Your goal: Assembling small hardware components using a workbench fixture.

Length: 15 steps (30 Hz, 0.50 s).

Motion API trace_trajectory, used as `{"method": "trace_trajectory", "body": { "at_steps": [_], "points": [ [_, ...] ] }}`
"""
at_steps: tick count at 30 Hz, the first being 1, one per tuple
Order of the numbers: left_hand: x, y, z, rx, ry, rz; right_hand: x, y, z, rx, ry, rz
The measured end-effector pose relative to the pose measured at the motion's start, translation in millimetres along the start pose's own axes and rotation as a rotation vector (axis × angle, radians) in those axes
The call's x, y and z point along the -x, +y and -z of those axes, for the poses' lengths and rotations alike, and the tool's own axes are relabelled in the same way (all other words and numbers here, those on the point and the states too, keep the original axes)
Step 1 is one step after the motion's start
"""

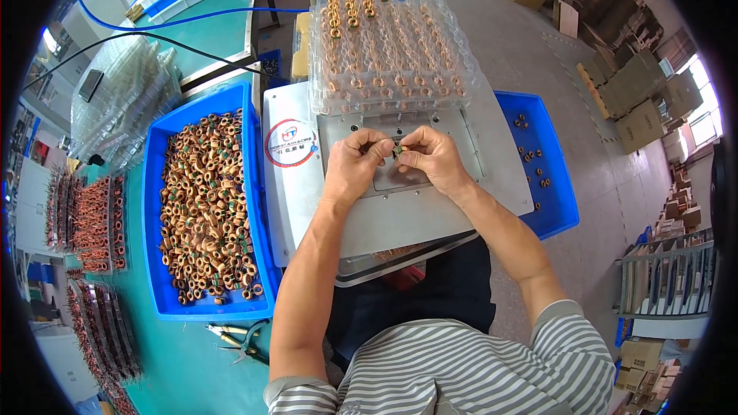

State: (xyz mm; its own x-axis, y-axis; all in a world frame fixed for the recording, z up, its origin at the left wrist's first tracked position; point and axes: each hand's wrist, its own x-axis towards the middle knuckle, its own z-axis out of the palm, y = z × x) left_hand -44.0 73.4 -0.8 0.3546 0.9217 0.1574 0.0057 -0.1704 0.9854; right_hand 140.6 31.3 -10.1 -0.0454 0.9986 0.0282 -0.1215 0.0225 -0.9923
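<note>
My left hand (pixel 355 163) and my right hand (pixel 435 160) meet over the middle of a grey metal machine plate (pixel 369 230). Pinched between the fingertips of both is a small ring-shaped coil (pixel 398 151), with green and copper colour showing; the fingers cover much of it. Just beyond my hands rises a stack of clear plastic trays (pixel 400 46). Finished-looking upright coils (pixel 352 11) with wire ends sticking up stand in its far left pockets, and more copper coils show through the layers below.
A blue bin (pixel 264 261) heaped with loose coils (pixel 204 200) stands left of the plate. To the right, another blue bin (pixel 567 184) holds several scattered coils. Pliers (pixel 244 344) lie on the green table (pixel 177 361). Clear packaging (pixel 123 100) and trays of red coils (pixel 100 223) sit far left.
</note>
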Motion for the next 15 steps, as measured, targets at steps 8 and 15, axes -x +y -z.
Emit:
{"method": "trace_trajectory", "body": {
  "at_steps": [8, 15],
  "points": [
    [-1.1, -7.4, 0.4, 0.112, -0.025, -0.042, 0.0, 3.4, 0.4, -0.084, 0.001, -0.015],
    [-1.6, -3.9, 0.7, 0.202, -0.045, 0.041, 0.8, 2.5, -0.7, -0.138, 0.029, -0.007]
  ]
}}
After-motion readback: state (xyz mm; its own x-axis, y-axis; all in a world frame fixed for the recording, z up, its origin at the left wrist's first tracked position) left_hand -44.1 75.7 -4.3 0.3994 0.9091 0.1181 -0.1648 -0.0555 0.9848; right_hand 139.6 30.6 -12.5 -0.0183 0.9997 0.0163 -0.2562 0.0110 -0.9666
